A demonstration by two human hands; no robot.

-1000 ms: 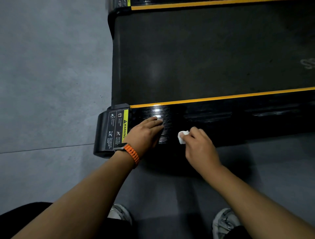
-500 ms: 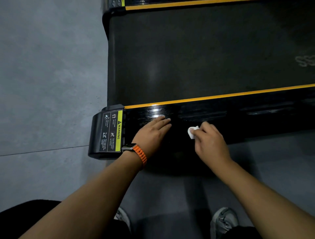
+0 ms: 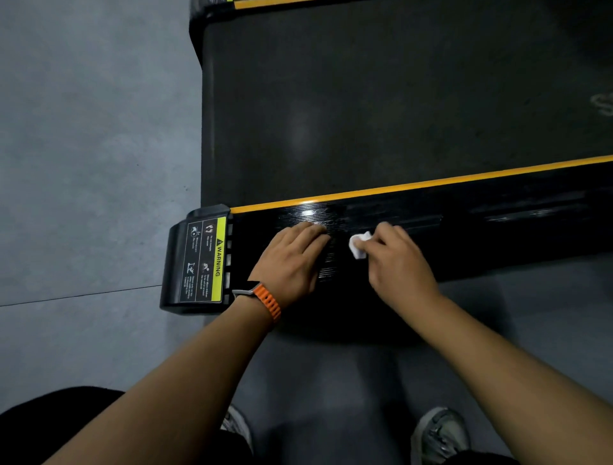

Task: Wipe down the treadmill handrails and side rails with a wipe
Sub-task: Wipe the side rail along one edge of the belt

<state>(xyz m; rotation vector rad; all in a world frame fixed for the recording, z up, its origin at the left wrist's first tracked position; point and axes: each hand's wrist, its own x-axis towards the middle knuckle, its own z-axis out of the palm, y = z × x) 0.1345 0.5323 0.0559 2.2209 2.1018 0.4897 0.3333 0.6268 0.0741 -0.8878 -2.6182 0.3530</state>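
A glossy black side rail [image 3: 481, 225] with a yellow stripe along its far edge runs across the view beside the dark treadmill belt [image 3: 381, 99]. My left hand [image 3: 292, 262], with an orange watch strap at the wrist, rests flat on the rail near its end cap. My right hand [image 3: 398, 262] holds a small crumpled white wipe [image 3: 359, 245] and presses it on the rail, just right of the left hand. Only a corner of the wipe shows past the fingers.
The rail's end cap [image 3: 195, 262] carries a yellow warning label. Grey tiled floor [image 3: 83, 149] lies to the left and beneath me. My two shoes [image 3: 439, 434] stand on the floor below the rail. A second yellow-striped rail [image 3: 265, 4] shows at the top.
My right hand has slid the wipe rightward along the rail. The left hand stays flat on the rail, and the view has shifted slightly with it.
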